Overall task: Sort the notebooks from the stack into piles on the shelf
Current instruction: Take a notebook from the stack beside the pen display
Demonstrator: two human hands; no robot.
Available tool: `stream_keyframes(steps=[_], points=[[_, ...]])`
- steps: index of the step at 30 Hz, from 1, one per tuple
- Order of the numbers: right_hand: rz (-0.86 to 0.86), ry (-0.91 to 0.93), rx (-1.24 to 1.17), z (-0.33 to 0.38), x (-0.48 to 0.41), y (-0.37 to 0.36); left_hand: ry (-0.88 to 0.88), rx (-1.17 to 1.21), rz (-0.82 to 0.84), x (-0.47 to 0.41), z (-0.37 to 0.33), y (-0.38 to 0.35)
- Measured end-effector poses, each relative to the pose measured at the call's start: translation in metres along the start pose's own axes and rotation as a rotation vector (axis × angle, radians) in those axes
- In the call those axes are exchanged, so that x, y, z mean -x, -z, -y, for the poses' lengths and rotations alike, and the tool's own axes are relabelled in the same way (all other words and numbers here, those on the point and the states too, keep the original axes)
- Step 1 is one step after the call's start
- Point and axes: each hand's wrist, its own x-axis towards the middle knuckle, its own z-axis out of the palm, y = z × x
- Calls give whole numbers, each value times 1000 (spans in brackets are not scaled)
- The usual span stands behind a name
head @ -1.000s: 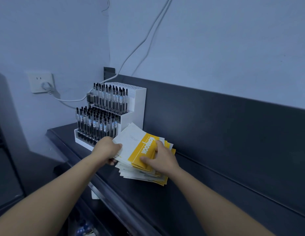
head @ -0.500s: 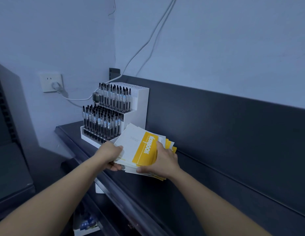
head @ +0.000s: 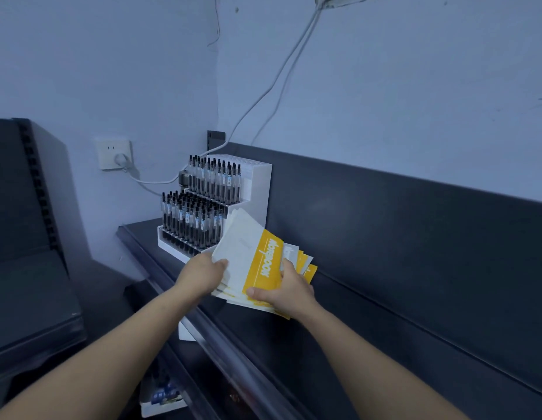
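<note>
Dark shelf (head: 369,344), both hands, left hand (head: 201,275), right hand (head: 286,294), clamped on notebooks (head: 257,262), yellow band lettering unreadable

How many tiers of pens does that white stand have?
2. The lower tier is at the front of the white stand, just left of the notebooks; the upper tier rises behind it. Any further rows behind would be hidden.

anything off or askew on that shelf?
The notebook stack is fanned out: edges misaligned, yellow corners sticking out to the right, not squared. Left hand and right hand grip it on either side. Pen display beside it looks tidy. No sorted piles on the shelf yet.
</note>
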Motion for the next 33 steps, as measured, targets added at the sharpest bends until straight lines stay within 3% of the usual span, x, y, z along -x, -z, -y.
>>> stream_keyframes(steps=[5,13,21,33], points=[[-75,26,-38,-5,3,-1,-17,238,-80,12,-1,2],[-242,63,-292,-10,22,3,29,477,-31,31,2,-6],[-370,62,-211,-13,55,20,-72,475,54,51,-18,-17],[-554,-118,-73,-21,152,45,-248,399,282,112,-35,-33]])
